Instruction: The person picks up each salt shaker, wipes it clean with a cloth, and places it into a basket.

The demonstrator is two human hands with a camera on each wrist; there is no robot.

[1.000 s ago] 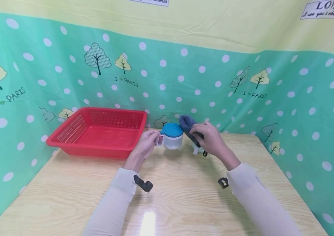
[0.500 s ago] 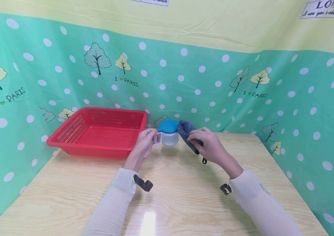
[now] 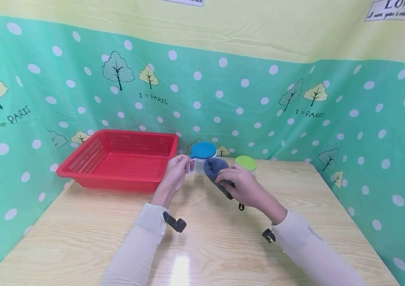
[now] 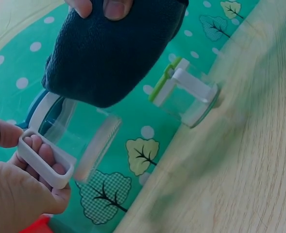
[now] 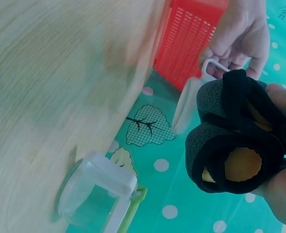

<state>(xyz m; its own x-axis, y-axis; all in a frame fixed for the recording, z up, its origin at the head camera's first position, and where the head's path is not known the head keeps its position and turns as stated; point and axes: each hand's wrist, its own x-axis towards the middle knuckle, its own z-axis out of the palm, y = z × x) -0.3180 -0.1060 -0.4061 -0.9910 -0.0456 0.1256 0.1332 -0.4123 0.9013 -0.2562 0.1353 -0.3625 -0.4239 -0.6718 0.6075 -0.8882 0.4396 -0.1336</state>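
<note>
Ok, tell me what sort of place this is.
Probably a makeshift tabletop booth, perhaps set up for filming: a polka-dot cloth backdrop printed with trees encloses the back and both sides of a wood-grain table, which bears a red basket.

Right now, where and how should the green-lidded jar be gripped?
By its white handle, probably best from the person's side: the green-lidded jar stands upright and the handle juts out toward the person. The right hand, gripping a dark fabric bundle, partly hides the jar in the head view.
</note>
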